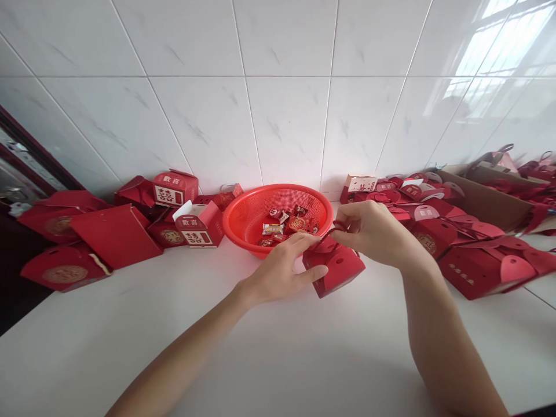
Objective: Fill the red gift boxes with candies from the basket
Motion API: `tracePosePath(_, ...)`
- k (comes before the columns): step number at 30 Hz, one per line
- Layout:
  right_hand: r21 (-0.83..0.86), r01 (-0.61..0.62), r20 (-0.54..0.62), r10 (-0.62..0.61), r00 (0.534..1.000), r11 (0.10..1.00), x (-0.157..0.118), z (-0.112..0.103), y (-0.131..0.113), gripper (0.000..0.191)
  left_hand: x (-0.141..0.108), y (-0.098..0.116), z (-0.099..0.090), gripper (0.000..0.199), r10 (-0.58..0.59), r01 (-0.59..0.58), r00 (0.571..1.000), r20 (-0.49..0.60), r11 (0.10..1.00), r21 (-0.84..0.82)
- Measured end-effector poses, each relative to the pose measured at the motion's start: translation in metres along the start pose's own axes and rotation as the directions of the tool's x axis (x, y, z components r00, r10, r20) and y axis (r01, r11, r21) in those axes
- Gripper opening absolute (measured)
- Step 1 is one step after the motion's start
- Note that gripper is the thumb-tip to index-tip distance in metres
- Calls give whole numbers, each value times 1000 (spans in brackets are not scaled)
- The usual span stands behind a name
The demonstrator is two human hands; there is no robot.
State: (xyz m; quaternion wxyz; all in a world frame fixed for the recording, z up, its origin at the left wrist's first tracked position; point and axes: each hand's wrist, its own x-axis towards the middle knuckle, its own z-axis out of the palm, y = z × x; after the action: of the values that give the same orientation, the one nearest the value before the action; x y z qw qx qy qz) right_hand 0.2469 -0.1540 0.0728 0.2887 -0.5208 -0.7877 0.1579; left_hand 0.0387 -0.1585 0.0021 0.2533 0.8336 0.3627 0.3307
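Note:
A small red box (pixel 339 271) rests tilted on the white table, just in front of the red basket (pixel 243 200). My left hand (pixel 282 267) is at the box's left side, thumb stretched over its front and fingers at its top edge. My right hand (pixel 369 234) is above the box's right side, its fingers pinched on a dark red cord (pixel 332 229) that runs to the top of the box. Wrapped candies (pixel 297 223) lie inside the basket. The fingertips of my left hand meet the cord near the basket's rim.
Several red boxes (pixel 117 234) stand at the left, with an open one (pixel 200 227) beside the basket. More red boxes (pixel 482 263) crowd the right, near a brown carton (pixel 486 194). A tiled wall (pixel 286 127) rises behind the white table (pixel 278 359).

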Motion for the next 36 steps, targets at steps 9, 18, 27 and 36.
tracePosePath(9, -90, -71, -56, 66, 996, 993, -4, -4, -4, 17, -1, 2, 8, 37, 16, -16, 1000, -24, 999, -28)
tracePosePath(18, -205, 2, 66, 12, 998, 979, -5, -3, 2, 19, -1, 4, 17, 33, -20, 25, 997, 76, 998, -56)
tracePosePath(27, -59, -325, -210, 307, 928, 944, -19, -60, 40, 16, -7, -15, 43, 58, 82, -91, 994, -72, 988, -127)
tracePosePath(36, -14, -648, -414, 585, 697, 762, -6, -68, 104, 17, -27, -45, 103, 25, -14, 52, 993, 118, 945, -322)
